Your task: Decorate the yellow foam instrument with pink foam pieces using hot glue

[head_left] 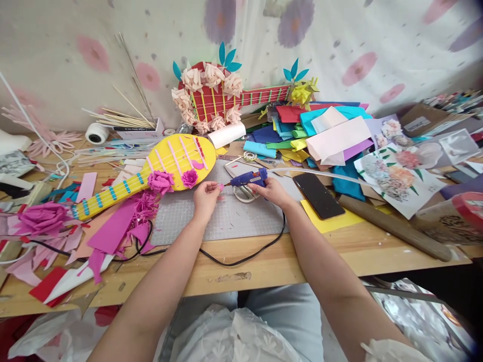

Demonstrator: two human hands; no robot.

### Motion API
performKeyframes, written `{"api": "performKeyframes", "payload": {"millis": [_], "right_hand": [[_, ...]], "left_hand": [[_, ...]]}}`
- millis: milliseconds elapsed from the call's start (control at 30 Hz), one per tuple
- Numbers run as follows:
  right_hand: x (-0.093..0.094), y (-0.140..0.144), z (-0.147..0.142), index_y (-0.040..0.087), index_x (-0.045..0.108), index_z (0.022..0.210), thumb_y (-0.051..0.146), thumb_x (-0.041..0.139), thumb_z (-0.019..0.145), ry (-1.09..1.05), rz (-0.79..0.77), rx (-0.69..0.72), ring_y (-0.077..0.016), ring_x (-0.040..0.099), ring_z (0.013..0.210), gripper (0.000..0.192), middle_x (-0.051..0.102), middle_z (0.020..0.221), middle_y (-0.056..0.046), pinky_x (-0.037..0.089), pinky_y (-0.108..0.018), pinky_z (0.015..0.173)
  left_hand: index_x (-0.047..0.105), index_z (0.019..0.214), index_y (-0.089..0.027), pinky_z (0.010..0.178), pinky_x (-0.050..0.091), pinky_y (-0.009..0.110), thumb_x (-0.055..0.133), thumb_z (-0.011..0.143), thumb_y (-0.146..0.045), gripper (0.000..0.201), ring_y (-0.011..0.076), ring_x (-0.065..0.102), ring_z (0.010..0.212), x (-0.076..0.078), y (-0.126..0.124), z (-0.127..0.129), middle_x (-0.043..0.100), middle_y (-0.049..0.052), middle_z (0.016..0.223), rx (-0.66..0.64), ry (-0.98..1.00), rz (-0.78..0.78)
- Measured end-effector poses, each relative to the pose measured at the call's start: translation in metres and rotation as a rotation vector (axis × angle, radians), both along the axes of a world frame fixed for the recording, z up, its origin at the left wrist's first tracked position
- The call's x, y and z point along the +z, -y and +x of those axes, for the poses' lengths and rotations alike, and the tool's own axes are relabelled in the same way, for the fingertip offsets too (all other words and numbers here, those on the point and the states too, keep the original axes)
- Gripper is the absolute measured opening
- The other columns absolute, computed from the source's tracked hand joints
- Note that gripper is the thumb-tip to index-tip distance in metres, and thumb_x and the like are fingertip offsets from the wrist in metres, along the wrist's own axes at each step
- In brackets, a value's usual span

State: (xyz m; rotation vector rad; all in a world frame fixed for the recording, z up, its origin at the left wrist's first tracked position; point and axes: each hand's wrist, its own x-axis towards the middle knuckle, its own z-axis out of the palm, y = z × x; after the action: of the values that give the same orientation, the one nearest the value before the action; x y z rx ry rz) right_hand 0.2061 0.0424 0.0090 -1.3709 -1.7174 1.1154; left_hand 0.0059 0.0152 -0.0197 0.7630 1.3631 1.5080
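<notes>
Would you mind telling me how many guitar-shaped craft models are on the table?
2: the yellow guitar lies left of the left hand; the red guitar leans on the back cloth. Clutter may hide others.

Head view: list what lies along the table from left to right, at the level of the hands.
Pink foam rose → yellow paper guitar → left hand → blue glue gun → right hand → black phone → flower prints.

Craft guitars of foam: two, yellow paddle-shaped guitar (166, 168), red guitar with cream paper flowers (211, 98)
Blue plastic glue guns (249, 177): one
Black flat phones (317, 195): one
Bare hands: two, left hand (206, 197), right hand (272, 191)
Brown wooden rolling pins (394, 227): one
</notes>
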Motion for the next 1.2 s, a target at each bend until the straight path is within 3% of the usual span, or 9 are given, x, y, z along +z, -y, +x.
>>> {"api": "performKeyframes", "payload": {"millis": [300,533,1200], "right_hand": [[-0.0029,-0.0007,-0.0013,0.019,0.061,0.065,0.052,0.067,0.062,0.017,-0.005,-0.016,-0.0153,0.054,0.059,0.034,0.063,0.062,-0.002,0.043,-0.028,0.057],[-0.004,-0.0009,-0.0015,0.017,0.064,0.076,0.051,0.065,0.065,0.018,-0.015,-0.008,-0.0137,0.052,0.06,0.035,0.06,0.065,-0.001,0.043,-0.028,0.062],[-0.0065,-0.0029,-0.004,0.017,0.059,0.067,0.058,0.066,0.061,0.0,0.006,-0.033,-0.0115,0.046,0.054,0.042,0.057,0.059,0.0,0.038,-0.026,0.055]], "left_hand": [[0.061,0.073,-0.015,0.051,0.053,0.025,0.076,0.057,-0.022,0.023,0.0118,0.057,0.064,0.0001,0.0004,-0.0005,0.057,-0.001,0.068,-0.004,0.011,0.004],[0.06,0.074,-0.015,0.051,0.054,0.026,0.074,0.057,-0.021,0.022,0.0112,0.056,0.063,-0.0009,0.0003,-0.0006,0.057,-0.001,0.068,-0.01,0.0,0.013],[0.061,0.074,-0.014,0.052,0.053,0.028,0.075,0.057,-0.022,0.024,0.0139,0.058,0.066,0.0,0.0008,0.0006,0.058,0.001,0.069,-0.012,-0.01,0.008]]}}
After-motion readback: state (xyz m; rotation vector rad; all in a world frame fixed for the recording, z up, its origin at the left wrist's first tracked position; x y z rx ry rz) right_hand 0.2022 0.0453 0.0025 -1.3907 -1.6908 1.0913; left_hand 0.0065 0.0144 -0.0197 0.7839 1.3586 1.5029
